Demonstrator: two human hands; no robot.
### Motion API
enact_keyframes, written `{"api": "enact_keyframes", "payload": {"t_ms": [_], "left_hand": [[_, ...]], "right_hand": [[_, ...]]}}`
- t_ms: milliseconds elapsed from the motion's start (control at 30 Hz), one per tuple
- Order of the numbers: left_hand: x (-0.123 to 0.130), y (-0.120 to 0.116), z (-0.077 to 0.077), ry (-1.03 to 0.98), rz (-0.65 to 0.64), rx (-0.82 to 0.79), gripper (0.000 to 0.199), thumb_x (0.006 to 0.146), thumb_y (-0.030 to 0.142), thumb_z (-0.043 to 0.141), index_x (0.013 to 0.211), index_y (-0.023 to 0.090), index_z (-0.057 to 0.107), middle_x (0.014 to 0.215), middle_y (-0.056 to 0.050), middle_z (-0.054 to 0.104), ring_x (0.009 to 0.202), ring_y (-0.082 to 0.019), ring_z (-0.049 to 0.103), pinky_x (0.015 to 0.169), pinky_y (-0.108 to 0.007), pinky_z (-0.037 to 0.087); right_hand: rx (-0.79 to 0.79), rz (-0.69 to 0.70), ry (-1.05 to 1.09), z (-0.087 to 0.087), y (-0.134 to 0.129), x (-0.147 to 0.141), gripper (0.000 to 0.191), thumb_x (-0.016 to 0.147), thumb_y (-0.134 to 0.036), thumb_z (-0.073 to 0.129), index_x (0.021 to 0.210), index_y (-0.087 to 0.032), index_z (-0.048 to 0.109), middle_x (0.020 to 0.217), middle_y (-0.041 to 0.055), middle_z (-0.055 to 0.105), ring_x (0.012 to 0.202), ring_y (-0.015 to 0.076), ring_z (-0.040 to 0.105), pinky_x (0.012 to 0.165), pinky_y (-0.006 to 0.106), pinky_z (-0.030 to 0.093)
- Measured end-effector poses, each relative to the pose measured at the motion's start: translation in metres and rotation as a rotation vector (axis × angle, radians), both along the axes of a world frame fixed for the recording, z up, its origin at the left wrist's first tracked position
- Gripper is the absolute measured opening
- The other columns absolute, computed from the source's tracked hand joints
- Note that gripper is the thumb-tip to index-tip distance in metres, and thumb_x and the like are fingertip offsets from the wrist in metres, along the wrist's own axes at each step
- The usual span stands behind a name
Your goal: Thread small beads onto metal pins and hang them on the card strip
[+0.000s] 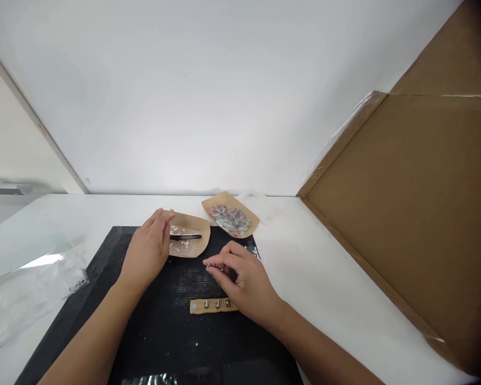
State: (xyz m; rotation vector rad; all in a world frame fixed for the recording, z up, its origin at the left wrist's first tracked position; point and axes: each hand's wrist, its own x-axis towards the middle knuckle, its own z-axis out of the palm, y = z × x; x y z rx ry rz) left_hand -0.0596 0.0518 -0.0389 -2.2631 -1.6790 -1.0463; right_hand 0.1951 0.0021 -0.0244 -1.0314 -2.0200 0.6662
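Observation:
My right hand (240, 275) pinches a tiny shiny metal piece (210, 265) between thumb and fingertips, over the black mat (164, 321). Below it lies a narrow tan strip (200, 307) with a pale round spot at its left end and several small metal pieces standing on it; the hand hides its right end. My left hand (150, 243) is at the left side of a brown paper tray (200, 248), covering part of it; whether its fingers hold anything is hidden. Small white bits and dark tweezers (190, 236) lie in that tray.
Behind stands a second paper tray (252, 214) filled with small plastic packets (230, 218). Clear plastic bags (36, 294) lie at the left on the white table (324, 267). A large cardboard box (404, 214) fills the right side. A white wall (184, 107) rises behind.

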Motion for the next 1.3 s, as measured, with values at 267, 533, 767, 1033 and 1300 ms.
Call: {"api": "enact_keyframes", "payload": {"t_ms": [267,533,767,1033,1300], "left_hand": [[0.003,-0.003,0.01,-0.048,0.023,0.017,0.03,0.107,0.026,0.039,0.123,0.018,0.064,0.127,-0.013,0.073,0.128,-0.031,0.062,0.107,-0.049,0.05],[0.01,-0.011,0.019,-0.161,0.063,-0.042,0.022,0.105,0.024,0.043,0.115,0.022,0.062,0.102,-0.005,0.079,0.112,-0.029,0.062,0.095,-0.042,0.05],[0.014,-0.017,0.028,-0.263,0.112,-0.066,0.012,0.098,0.024,0.048,0.099,0.024,0.06,0.085,-0.001,0.078,0.097,-0.025,0.068,0.086,-0.038,0.049],[0.019,-0.023,0.032,-0.429,0.088,-0.12,0.011,0.098,0.028,0.051,0.107,0.024,0.057,0.078,0.003,0.077,0.079,-0.02,0.072,0.077,-0.033,0.049],[0.026,-0.033,0.031,-0.696,-0.102,-0.159,0.008,0.101,0.032,0.054,0.103,0.024,0.054,0.073,0.003,0.073,0.069,-0.018,0.07,0.074,-0.032,0.05]], "right_hand": [[-0.042,-0.008,0.037,0.003,0.0,-0.001,0.017,0.099,-0.026,0.066,0.11,-0.027,0.08,0.096,0.0033,0.061,0.077,0.0148,0.06,0.071,0.031,0.053],[-0.087,0.0,0.062,0.006,-0.006,-0.004,0.016,0.093,-0.02,0.072,0.104,-0.027,0.08,0.091,0.001,0.062,0.074,0.013,0.062,0.07,0.028,0.053],[-0.121,0.026,0.05,0.005,-0.012,-0.008,0.016,0.091,-0.017,0.072,0.102,-0.027,0.079,0.092,0.0011,0.064,0.076,0.0137,0.065,0.069,0.027,0.054],[-0.113,0.052,0.031,0.003,-0.012,-0.007,0.018,0.092,-0.016,0.071,0.103,-0.027,0.078,0.096,0.0012,0.063,0.075,0.0128,0.064,0.07,0.027,0.053],[-0.085,0.034,0.03,0.006,-0.012,-0.007,0.016,0.091,-0.015,0.071,0.101,-0.025,0.077,0.094,0.0007,0.063,0.074,0.0121,0.063,0.07,0.027,0.052]]}}
